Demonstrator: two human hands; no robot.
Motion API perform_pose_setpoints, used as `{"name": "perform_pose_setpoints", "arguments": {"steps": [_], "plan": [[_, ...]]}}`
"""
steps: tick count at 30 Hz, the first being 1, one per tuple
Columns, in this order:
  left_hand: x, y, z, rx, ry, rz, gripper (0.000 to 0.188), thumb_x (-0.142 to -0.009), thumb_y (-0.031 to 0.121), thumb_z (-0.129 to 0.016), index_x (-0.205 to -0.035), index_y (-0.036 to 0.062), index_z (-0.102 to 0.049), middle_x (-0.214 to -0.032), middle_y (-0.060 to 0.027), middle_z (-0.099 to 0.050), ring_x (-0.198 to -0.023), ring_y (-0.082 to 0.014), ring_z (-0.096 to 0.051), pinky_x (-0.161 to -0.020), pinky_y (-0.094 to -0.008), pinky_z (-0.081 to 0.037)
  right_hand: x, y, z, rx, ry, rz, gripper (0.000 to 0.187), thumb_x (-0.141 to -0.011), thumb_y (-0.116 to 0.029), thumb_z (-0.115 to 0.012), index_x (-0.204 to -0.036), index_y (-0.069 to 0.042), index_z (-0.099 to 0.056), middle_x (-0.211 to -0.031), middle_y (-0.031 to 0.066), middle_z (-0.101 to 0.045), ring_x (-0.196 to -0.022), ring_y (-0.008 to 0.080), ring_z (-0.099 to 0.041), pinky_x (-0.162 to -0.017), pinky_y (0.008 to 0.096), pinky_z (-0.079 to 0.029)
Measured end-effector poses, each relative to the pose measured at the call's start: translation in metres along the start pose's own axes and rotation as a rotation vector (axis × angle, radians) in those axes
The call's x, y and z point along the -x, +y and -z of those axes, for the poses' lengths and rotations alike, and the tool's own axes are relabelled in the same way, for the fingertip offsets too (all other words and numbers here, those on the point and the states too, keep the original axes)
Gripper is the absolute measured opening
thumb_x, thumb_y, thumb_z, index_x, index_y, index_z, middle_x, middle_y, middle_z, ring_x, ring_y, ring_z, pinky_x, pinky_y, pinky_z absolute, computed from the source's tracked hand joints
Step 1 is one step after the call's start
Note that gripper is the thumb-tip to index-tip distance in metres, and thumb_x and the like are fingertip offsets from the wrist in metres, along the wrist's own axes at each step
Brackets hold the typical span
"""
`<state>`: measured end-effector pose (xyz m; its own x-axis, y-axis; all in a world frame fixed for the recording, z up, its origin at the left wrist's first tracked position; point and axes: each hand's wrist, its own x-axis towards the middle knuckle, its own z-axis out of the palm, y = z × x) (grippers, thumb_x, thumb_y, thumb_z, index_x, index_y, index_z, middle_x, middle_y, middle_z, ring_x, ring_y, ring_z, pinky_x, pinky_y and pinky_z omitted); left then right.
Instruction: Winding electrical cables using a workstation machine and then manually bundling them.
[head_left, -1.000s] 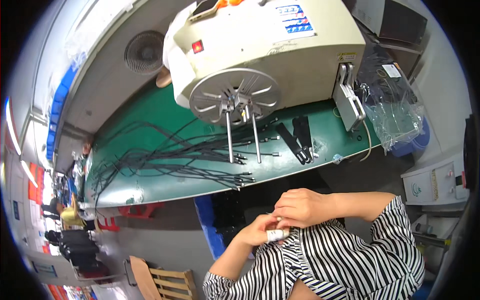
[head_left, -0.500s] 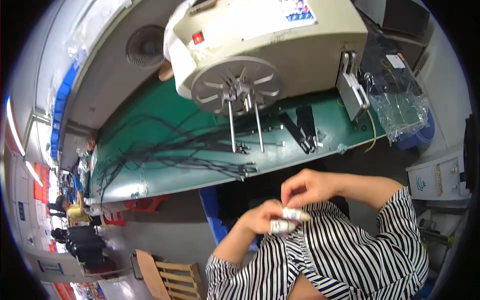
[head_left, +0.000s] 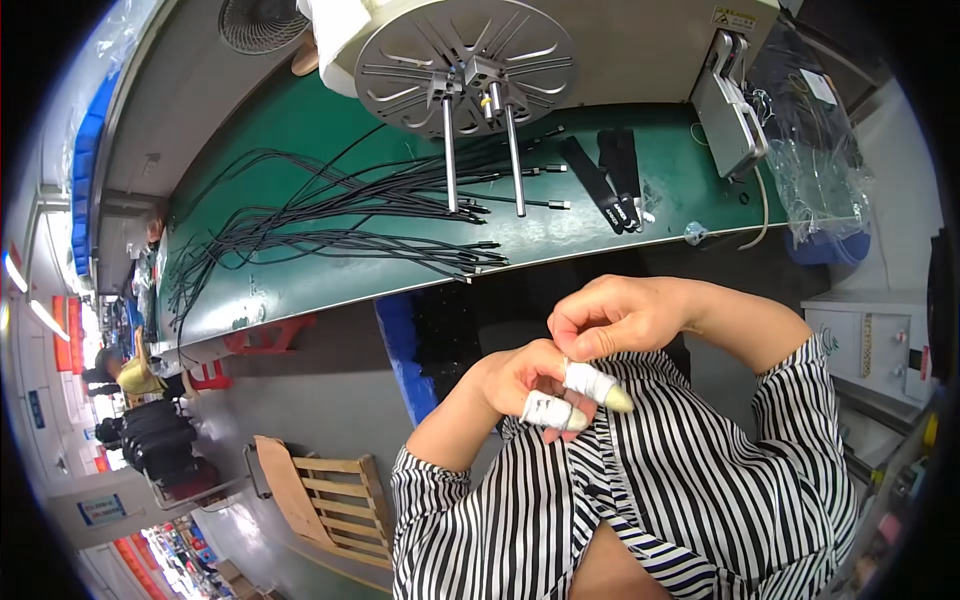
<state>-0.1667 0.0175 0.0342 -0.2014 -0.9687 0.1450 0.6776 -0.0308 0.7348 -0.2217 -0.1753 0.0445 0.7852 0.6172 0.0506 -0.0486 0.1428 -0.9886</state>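
Observation:
In front of my striped shirt, my left hand (head_left: 535, 378) is turned inward with thumb and index finger stretched out and apart. White wrapping with a pale yellowish tip covers each of them: a thumb wrap (head_left: 550, 410) and an index finger wrap (head_left: 592, 384). Thumb and fingertips of my right hand (head_left: 612, 318) pinch together at the base edge of the index finger wrap; the exact contact is partly hidden by the fingers. Beyond the hands, black cables (head_left: 330, 195) with metal plugs lie in loose bunches on a green table (head_left: 330, 283).
Over the table, a beige machine (head_left: 640, 70) carries a slotted metal disc (head_left: 400, 75) with two rods pointing at me. Black straps (head_left: 606, 180) lie right of the rods. A blue crate (head_left: 400, 345) with dark contents stands below the table edge. A wooden pallet (head_left: 335, 500) lies lower left.
The view has tipped downward, so table and machine sit higher in the picture. My hands stay together, the right one still pinching at the left index finger's wrap.

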Motion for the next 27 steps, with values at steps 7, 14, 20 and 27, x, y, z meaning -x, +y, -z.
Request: {"name": "perform_pose_setpoints", "arguments": {"steps": [7,14,20,27], "plan": [[0.004,-0.007,0.008,0.168,0.099,-0.306,0.024,-0.078,-0.003,-0.064,-0.098,-0.0172,-0.060,-0.079,-0.0208,-0.061,-0.054,-0.0198,-0.060,-0.046,-0.0269,-0.050,0.000,-0.016,-0.001,0.195,0.315,0.229,0.014,-0.086,-0.009,-0.065,-0.096,0.000,-0.064,-0.084,0.0049,-0.061,-0.079,0.0123,-0.058,-0.070,0.0267,-0.047],[0.006,-0.021,0.023,0.167,-0.016,-0.326,0.027,-0.081,0.003,-0.066,-0.099,-0.0165,-0.061,-0.091,-0.0253,-0.060,-0.061,-0.0217,-0.063,-0.047,-0.0272,-0.051,-0.005,-0.009,-0.006,0.460,0.197,0.385,0.011,-0.082,-0.004,-0.063,-0.093,0.001,-0.063,-0.081,0.0101,-0.058,-0.071,0.0223,-0.059,-0.062,0.0311,-0.047],[0.010,-0.021,0.022,0.162,0.023,-0.276,0.024,-0.078,0.003,-0.065,-0.095,-0.0140,-0.062,-0.086,-0.0299,-0.059,-0.054,-0.0227,-0.060,-0.046,-0.0281,-0.050,-0.005,-0.008,-0.008,0.511,0.196,0.466,0.010,-0.080,-0.005,-0.067,-0.088,-0.001,-0.063,-0.081,0.0099,-0.060,-0.070,0.0242,-0.060,-0.061,0.0315,-0.048],[0.006,-0.028,0.024,0.132,-0.068,-0.323,0.024,-0.079,0.004,-0.066,-0.097,-0.0125,-0.063,-0.085,-0.0289,-0.062,-0.061,-0.0234,-0.063,-0.048,-0.0277,-0.052,0.004,-0.001,-0.015,0.238,0.160,0.221,0.012,-0.084,-0.010,-0.066,-0.086,0.001,-0.062,-0.077,0.0075,-0.060,-0.068,0.0149,-0.058,-0.060,0.0278,-0.047]]}}
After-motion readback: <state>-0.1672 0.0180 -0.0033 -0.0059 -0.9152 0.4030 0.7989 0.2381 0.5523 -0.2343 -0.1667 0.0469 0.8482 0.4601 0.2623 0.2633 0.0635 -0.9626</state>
